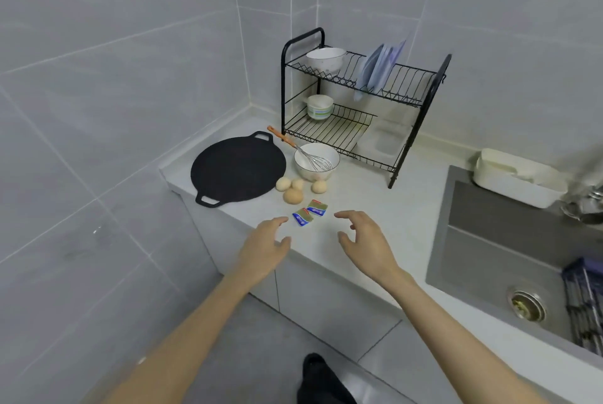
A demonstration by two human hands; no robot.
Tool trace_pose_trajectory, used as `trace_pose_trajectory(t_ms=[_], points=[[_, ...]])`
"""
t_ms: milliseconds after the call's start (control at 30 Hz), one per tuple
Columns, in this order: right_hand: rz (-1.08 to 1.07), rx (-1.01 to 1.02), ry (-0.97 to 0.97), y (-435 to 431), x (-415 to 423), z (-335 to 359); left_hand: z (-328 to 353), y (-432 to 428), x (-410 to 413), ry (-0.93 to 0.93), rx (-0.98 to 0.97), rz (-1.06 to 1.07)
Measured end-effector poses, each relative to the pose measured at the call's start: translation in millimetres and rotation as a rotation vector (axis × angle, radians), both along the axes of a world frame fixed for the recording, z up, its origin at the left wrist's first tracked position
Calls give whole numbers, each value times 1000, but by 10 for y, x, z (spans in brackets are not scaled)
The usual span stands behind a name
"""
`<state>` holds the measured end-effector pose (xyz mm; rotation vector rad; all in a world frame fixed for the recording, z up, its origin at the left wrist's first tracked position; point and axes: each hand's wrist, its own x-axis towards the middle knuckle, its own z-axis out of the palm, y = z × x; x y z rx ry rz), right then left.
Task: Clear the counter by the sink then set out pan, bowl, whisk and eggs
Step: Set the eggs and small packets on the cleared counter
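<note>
Both of my hands hovered over the front of the counter, holding nothing and touching nothing. My left hand was loosely spread, its fingertips slightly bent and just short of the nearer of two small packets that lay flat side by side. My right hand was on the other side of those packets, with its fingers apart and gently curled and the thumb held away from them. The packets lay between my two hands, a little beyond the fingertips.

Farther back, beyond the packets, four eggs sat in a loose cluster on the counter. They were out of reach of either hand. The nearest egg was just behind the packets. Behind the eggs stood the white bowl, upright, with the whisk leaning in it, wire head down inside and orange handle sticking out over the far rim. To the left of the bowl and eggs lay the flat black pan, close to the counter's left end, one loop handle toward me and one away.

Behind the bowl stood a black two-tier dish rack that carried bowls and upright plates. To my right the sink was set into the counter.
</note>
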<state>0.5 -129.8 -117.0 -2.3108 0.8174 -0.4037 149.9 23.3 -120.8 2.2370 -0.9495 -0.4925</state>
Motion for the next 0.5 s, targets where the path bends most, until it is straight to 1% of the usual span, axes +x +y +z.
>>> trace_pose_trajectory(t_ms=[100, 233, 367, 500], points=[[56, 36, 53, -363, 334, -201, -130, -363, 186, 43, 61, 30], [115, 62, 119, -700, 676, -478, -347, -708, 386, 34, 148, 31], [155, 115, 192, -860, 900, -732, -524, -913, 506, 46, 184, 31], [149, 119, 211, -955, 1109, -921, -713, -1085, 591, 25, 240, -7]])
